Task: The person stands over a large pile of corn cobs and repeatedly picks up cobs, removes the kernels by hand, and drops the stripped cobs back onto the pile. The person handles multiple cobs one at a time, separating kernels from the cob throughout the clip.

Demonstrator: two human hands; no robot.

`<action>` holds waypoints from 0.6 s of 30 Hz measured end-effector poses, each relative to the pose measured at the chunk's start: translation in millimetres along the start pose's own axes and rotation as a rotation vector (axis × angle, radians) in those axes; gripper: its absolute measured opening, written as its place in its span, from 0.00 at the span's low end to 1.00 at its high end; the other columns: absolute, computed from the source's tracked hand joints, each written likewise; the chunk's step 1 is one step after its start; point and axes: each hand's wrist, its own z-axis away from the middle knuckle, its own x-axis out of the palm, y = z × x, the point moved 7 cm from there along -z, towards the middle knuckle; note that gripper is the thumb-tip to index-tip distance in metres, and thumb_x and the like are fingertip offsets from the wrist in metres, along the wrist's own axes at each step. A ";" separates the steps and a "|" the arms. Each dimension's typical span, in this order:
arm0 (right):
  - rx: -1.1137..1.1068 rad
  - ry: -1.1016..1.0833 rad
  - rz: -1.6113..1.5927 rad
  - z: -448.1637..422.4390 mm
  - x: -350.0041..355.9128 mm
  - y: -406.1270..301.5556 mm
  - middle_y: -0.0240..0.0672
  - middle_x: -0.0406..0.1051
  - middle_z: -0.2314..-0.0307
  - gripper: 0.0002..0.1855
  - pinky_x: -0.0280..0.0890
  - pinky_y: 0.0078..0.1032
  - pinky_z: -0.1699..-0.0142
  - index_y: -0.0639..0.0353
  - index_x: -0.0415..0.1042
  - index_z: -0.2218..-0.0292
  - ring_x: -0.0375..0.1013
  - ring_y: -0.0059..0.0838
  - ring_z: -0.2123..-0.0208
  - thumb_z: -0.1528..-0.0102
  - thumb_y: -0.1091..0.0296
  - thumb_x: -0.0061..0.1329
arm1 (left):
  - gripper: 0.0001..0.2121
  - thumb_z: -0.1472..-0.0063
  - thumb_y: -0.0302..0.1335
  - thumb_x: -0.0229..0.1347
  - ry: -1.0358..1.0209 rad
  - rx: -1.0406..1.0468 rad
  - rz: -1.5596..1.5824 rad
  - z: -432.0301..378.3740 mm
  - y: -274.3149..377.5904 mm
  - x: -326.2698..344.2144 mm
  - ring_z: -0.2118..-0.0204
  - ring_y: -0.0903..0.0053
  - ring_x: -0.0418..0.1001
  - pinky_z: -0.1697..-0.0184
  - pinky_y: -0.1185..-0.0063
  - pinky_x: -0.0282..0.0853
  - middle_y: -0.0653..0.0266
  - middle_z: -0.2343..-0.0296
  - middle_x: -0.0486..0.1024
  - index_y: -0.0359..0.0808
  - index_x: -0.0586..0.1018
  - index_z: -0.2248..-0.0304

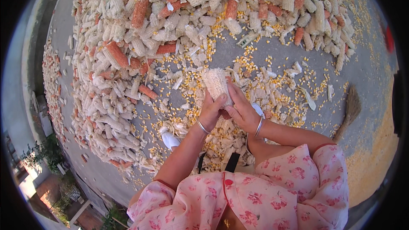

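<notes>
In front of my body, my left hand point(211, 110) grips a pale, stripped corn cob point(216, 83), its thumb lying across the lower end. My right hand point(243, 111) is pressed against the same cob from the other side. Reddish cob surface point(225, 114) shows below the right thumb, and a bit of red also shows by the right fingertips. My fingers hide most of this, so whether it is one cob or two is unclear. Below my hands lies a heap of pale chaff and cob scraps point(228, 137) with yellow kernels.
Piled white and red cobs point(118, 86) curve around the left and far side. Loose kernels point(252, 64) are strewn over the grey concrete floor point(223, 49). A straw hand broom point(351, 107) lies at right, near a broad kernel spread point(370, 166). My white shoes point(170, 140) flank the scraps.
</notes>
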 end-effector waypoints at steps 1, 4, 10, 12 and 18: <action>-0.037 0.017 0.065 0.0 -0.7 -4.7 0.52 0.42 0.46 0.31 0.45 0.28 0.43 0.64 0.37 0.44 0.45 0.42 0.44 0.44 0.68 0.34 | 0.27 0.50 0.35 0.53 0.027 0.025 0.022 0.7 1.0 0.7 0.70 0.76 0.70 0.77 0.82 0.69 0.63 0.68 0.67 0.40 0.55 0.53; -0.073 -0.138 0.086 -0.9 1.3 -5.8 0.50 0.47 0.48 0.30 0.47 0.29 0.44 0.62 0.39 0.44 0.50 0.40 0.46 0.44 0.69 0.36 | 0.28 0.51 0.41 0.54 -0.065 -0.071 0.170 -6.1 -3.0 -15.7 0.65 0.74 0.69 0.68 0.77 0.71 0.63 0.66 0.68 0.39 0.60 0.54; 0.269 0.096 -0.768 -13.4 -22.9 9.0 0.41 0.65 0.60 0.20 0.61 0.25 0.54 0.63 0.56 0.50 0.67 0.28 0.59 0.44 0.70 0.37 | 0.30 0.53 0.45 0.54 -0.164 -0.095 0.436 0.9 2.2 -21.2 0.63 0.68 0.71 0.58 0.69 0.67 0.59 0.63 0.69 0.35 0.63 0.54; 0.311 0.161 -0.703 -11.3 -33.4 19.5 0.37 0.68 0.65 0.16 0.64 0.22 0.59 0.63 0.60 0.54 0.69 0.24 0.65 0.44 0.71 0.36 | 0.32 0.55 0.47 0.55 -0.153 -0.120 0.392 6.3 -6.6 -23.8 0.59 0.66 0.68 0.57 0.66 0.65 0.58 0.60 0.68 0.36 0.63 0.54; 0.519 0.395 -0.601 31.9 -58.9 86.3 0.33 0.69 0.72 0.11 0.65 0.18 0.66 0.63 0.64 0.60 0.68 0.19 0.73 0.44 0.73 0.35 | 0.29 0.52 0.44 0.52 0.063 -0.091 0.235 52.8 47.3 -97.1 0.59 0.71 0.69 0.56 0.73 0.65 0.59 0.60 0.68 0.34 0.63 0.54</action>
